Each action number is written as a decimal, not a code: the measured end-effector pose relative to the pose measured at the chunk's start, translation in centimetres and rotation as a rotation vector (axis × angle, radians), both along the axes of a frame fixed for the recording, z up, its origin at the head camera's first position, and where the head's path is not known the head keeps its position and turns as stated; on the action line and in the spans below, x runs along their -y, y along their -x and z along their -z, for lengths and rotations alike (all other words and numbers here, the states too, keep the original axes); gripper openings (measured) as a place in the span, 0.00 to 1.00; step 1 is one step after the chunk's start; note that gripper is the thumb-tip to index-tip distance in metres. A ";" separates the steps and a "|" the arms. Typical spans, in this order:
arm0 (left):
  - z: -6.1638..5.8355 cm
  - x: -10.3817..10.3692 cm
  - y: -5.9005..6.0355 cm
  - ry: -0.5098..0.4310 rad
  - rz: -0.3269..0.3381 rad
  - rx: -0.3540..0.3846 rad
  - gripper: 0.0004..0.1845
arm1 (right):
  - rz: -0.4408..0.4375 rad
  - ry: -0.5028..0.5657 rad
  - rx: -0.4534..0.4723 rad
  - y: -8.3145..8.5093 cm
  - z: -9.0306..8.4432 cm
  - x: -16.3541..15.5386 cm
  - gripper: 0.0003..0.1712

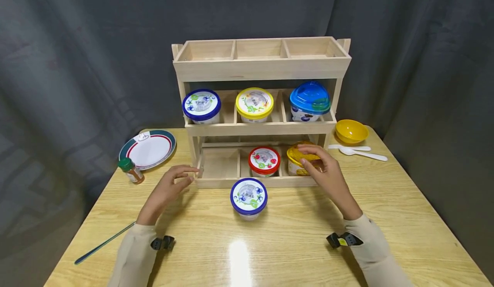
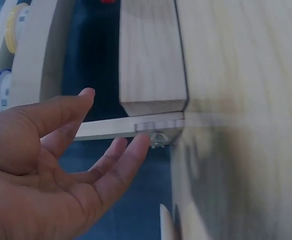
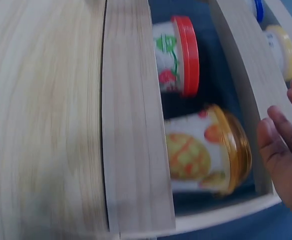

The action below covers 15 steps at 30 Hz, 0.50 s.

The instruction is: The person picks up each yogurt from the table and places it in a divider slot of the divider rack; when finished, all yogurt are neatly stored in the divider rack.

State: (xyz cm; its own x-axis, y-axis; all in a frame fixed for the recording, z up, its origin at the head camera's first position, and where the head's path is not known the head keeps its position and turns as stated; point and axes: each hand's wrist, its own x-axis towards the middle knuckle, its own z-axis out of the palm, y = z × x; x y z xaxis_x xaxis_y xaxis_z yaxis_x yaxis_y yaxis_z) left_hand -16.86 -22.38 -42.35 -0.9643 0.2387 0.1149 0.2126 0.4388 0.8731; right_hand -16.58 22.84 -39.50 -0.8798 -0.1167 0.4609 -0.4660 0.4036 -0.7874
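Note:
My left hand [image 1: 168, 192] is at the left end of the wooden rack's lower tier [image 1: 218, 184], fingers loosely bent and holding nothing. In the left wrist view its fingertips come close to a wing nut [image 2: 159, 139]; whether they touch it I cannot tell. My right hand [image 1: 331, 176] hovers by the yellow-lidded cup [image 3: 196, 154] in the lower right compartment. A gap shows between fingers and cup in the right wrist view. A red-lidded cup [image 1: 264, 160] occupies the lower middle compartment. On the table before the rack stands a blue-lidded cup [image 1: 248, 197].
The middle tier holds a blue-lidded cup [image 1: 201, 105], a yellow-lidded cup [image 1: 254, 102] and a blue domed cup [image 1: 310, 100]. Left are a plate [image 1: 150, 149], a green-capped jar [image 1: 132, 171] and a thin rod [image 1: 104, 243]. Right are a yellow bowl [image 1: 351, 131] and white plastic cutlery [image 1: 362, 153].

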 end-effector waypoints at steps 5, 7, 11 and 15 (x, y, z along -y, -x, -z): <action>-1.1 -0.2 -0.8 0.011 -0.088 0.000 0.14 | 0.049 0.054 -0.032 -0.3 0.3 -1.4 0.15; -1.6 -0.3 -1.2 -0.006 -0.112 0.018 0.14 | 0.064 0.069 -0.033 -0.3 0.5 -1.9 0.16; -2.4 -0.5 -1.7 -0.020 -0.117 0.022 0.14 | 0.127 0.078 -0.034 -0.4 1.1 -2.8 0.12; -2.9 -0.8 -2.2 -0.032 -0.091 0.004 0.15 | 0.199 0.099 -0.035 -0.4 1.9 -3.8 0.09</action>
